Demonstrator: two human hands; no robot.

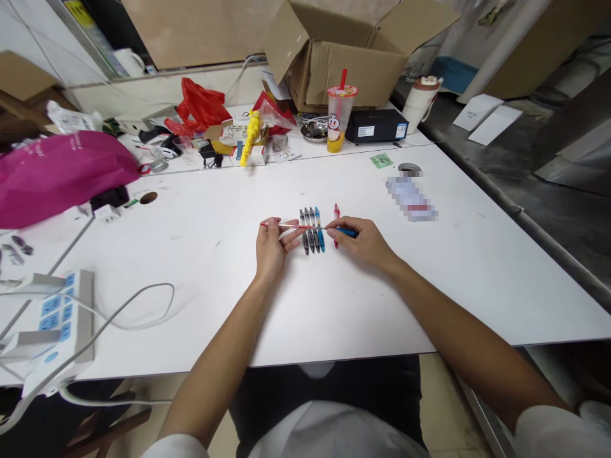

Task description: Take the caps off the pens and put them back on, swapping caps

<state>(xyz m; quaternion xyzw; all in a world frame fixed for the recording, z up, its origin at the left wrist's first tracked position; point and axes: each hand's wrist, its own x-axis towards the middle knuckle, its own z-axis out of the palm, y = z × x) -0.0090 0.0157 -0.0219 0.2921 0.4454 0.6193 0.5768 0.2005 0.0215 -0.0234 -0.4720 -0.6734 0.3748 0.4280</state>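
Note:
My left hand (272, 247) pinches a thin red pen refill (291, 226) between thumb and fingers, its other fingers partly spread. The refill lies level, pointing right. My right hand (361, 240) is closed on a blue pen part (347, 232), with its narrow end close to the refill's tip; whether the two touch, I cannot tell. Beneath the refill, several pens lie side by side on the white table: dark grey pens (312, 242) and, at their right end, a blue pen (321, 240). A red pen (336, 210) lies apart, partly behind my right hand.
A power strip (64, 318) with cables sits at the left edge. Behind are a magenta bag (67, 168), a yellow wrapped item (250, 137), a cup with a straw (340, 117), a black box (377, 126) and a cardboard box (353, 70). A tape roll (409, 168) lies right.

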